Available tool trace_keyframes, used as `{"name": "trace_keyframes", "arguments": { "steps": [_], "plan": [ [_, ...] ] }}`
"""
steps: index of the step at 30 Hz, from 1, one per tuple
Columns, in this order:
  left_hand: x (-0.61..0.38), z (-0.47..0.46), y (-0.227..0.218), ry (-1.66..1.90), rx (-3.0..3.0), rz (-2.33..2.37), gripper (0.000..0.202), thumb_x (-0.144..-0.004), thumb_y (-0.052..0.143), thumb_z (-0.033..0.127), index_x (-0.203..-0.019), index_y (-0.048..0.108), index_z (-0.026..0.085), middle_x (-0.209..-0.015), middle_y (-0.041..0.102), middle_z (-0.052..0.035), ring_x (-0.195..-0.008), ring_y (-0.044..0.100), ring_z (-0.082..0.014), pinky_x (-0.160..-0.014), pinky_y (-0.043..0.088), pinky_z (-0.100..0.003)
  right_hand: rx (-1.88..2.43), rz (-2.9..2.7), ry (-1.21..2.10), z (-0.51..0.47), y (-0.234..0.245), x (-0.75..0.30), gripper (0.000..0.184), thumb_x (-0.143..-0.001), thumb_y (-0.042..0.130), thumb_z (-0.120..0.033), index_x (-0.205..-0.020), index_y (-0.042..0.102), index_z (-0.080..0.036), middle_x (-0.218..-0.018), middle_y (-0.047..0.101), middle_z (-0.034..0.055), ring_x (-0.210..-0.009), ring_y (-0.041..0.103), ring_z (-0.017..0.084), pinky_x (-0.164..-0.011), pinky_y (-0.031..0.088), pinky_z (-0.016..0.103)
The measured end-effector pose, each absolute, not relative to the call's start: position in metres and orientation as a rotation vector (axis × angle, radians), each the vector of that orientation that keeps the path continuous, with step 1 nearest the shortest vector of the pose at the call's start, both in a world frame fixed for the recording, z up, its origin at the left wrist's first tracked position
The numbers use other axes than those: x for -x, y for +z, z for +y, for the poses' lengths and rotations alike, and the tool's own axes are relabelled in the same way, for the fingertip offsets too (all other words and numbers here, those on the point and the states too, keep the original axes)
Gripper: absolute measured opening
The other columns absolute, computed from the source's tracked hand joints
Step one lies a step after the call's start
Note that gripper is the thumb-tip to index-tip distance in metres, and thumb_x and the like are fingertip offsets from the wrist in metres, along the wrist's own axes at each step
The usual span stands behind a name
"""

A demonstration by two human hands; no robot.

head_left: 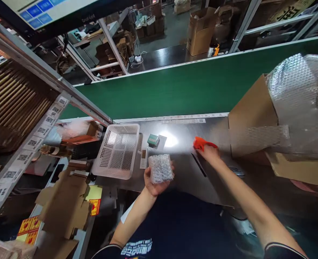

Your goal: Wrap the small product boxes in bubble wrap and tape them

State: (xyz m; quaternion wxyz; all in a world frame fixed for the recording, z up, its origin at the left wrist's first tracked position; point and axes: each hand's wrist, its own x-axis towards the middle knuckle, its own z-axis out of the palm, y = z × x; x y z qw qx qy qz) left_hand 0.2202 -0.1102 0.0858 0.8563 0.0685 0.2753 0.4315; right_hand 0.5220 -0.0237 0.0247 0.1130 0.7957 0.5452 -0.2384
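My left hand (157, 187) is closed around a bubble-wrapped box-shaped package (161, 169), held above the front of the metal table. Off to the right, my right hand (209, 152) grips an orange tape dispenser (200, 142), partly covered by the fingers. Just beside that hand a thin black pen-like stick (199, 164) lies on the table. Beyond my left hand are a small green box (153, 140) and a slim white box (143, 158). What is inside the bubble wrap cannot be made out.
A white perforated basket (134, 151) stands at the left. On the right, a large carton (252, 118) holds bubble wrap (294, 79). A green belt (159, 95) runs behind the metal table (175, 124). Flattened cardboard (63, 201) sits at lower left, a monitor (75, 16) overhead.
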Motion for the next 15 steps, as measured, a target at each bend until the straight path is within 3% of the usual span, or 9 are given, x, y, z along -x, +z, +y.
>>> {"name": "trace_keyframes", "arguments": {
  "steps": [5,8,11,13,15],
  "plan": [
    [-0.224,-0.102,0.088,1.056,-0.118,0.563,0.077,-0.068,0.082,0.054,-0.135,0.067,0.020,-0.149,0.063,-0.0136,-0.139,0.059,-0.0302,-0.117,0.045,-0.043,-2.739,1.708,-0.713,-0.034,0.010,-0.513,0.048,-0.103,0.050,-0.033,-0.136,0.060,0.000,-0.135,0.064,0.0331,-0.134,0.059,0.040,-0.113,0.043,0.050],
    [-0.224,-0.099,0.080,1.094,-0.069,0.630,0.075,-0.067,0.083,0.051,-0.133,0.067,0.019,-0.144,0.067,-0.0118,-0.135,0.062,-0.0285,-0.120,0.044,-0.041,-2.982,2.141,-1.473,-0.081,0.022,-0.459,0.061,-0.106,0.043,-0.047,-0.157,0.044,-0.015,-0.155,0.054,0.0225,-0.144,0.053,0.032,-0.119,0.044,0.050],
    [-0.226,-0.097,0.068,1.061,-0.044,0.711,0.071,-0.065,0.082,0.051,-0.128,0.069,0.021,-0.141,0.069,-0.0098,-0.134,0.062,-0.0297,-0.116,0.049,-0.041,-2.640,2.486,-2.343,-0.128,0.035,-0.396,0.067,-0.108,0.040,-0.056,-0.169,0.025,-0.032,-0.173,0.033,0.0078,-0.158,0.036,0.024,-0.129,0.034,0.049],
    [-0.228,-0.097,0.059,1.056,-0.044,0.789,0.060,-0.064,0.081,0.049,-0.117,0.072,0.022,-0.130,0.073,-0.0093,-0.130,0.064,-0.0303,-0.110,0.053,-0.041,-2.327,2.501,-2.647,-0.144,0.037,-0.369,0.069,-0.108,0.042,-0.059,-0.170,0.024,-0.035,-0.176,0.025,0.0043,-0.162,0.026,0.023,-0.134,0.025,0.050],
    [-0.231,-0.097,0.051,1.070,-0.059,0.834,0.051,-0.065,0.080,0.048,-0.109,0.072,0.023,-0.120,0.075,-0.0092,-0.126,0.066,-0.0296,-0.105,0.056,-0.040,-2.212,2.418,-2.714,-0.146,0.032,-0.360,0.070,-0.107,0.041,-0.062,-0.170,0.026,-0.036,-0.176,0.023,0.0021,-0.164,0.020,0.025,-0.134,0.019,0.054]
  ]
}}
